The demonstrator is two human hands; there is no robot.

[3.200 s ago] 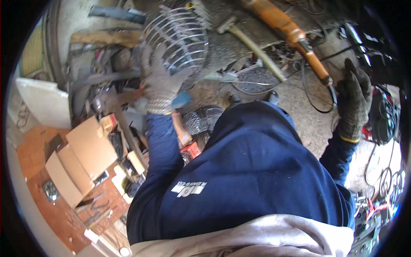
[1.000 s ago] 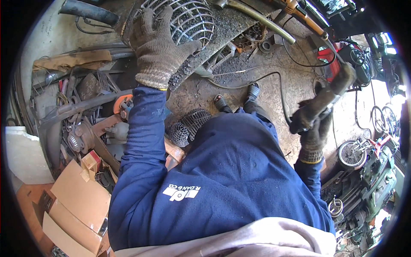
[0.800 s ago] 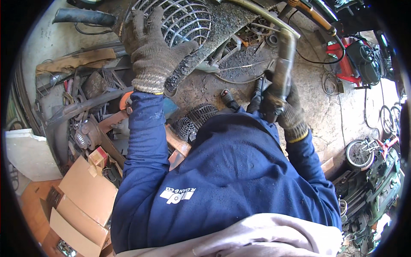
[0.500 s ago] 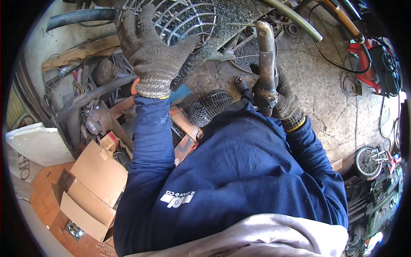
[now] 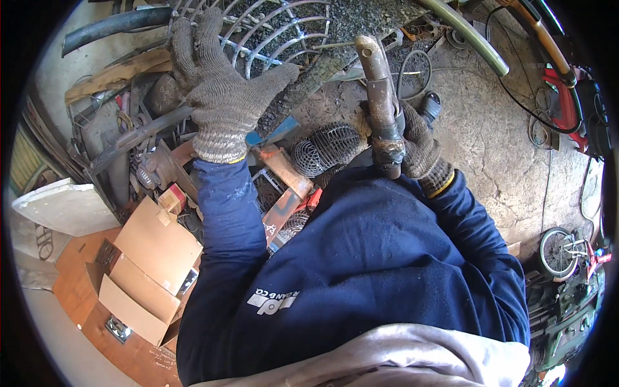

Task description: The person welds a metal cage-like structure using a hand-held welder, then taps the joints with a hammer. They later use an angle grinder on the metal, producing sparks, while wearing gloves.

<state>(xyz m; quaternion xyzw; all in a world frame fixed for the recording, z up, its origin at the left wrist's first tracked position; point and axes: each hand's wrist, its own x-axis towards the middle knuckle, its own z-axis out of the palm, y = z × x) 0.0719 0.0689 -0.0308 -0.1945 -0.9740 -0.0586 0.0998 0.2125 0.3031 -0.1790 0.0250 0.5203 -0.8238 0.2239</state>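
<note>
A knitted grey work glove covers my left hand [image 5: 222,90], whose fingers are stretched out and spread. It lies against the near left edge of a round metal wire grille [image 5: 284,32] with curved bars. My gloved right hand [image 5: 419,145] is wrapped round a worn, brownish welding electrode holder [image 5: 382,97], held upright in front of my body. From the holder's head a thin welding rod [image 5: 335,45] points left, its tip close to the grille's right rim. Part of my right fingers is hidden behind the holder.
The grille rests on a dark, grit-covered work surface [image 5: 367,19]. Wire cages [image 5: 329,148] lie below it beside an orange metal piece [image 5: 284,169]. Scrap metal fills the left, near an open cardboard box [image 5: 155,248]. A red machine [image 5: 564,103] with cables stands right.
The electrode holder and my right hand have shifted slightly left, bringing the rod closer over the grille's rim. My left hand stays spread on the grille. A foot has moved right on the floor.
</note>
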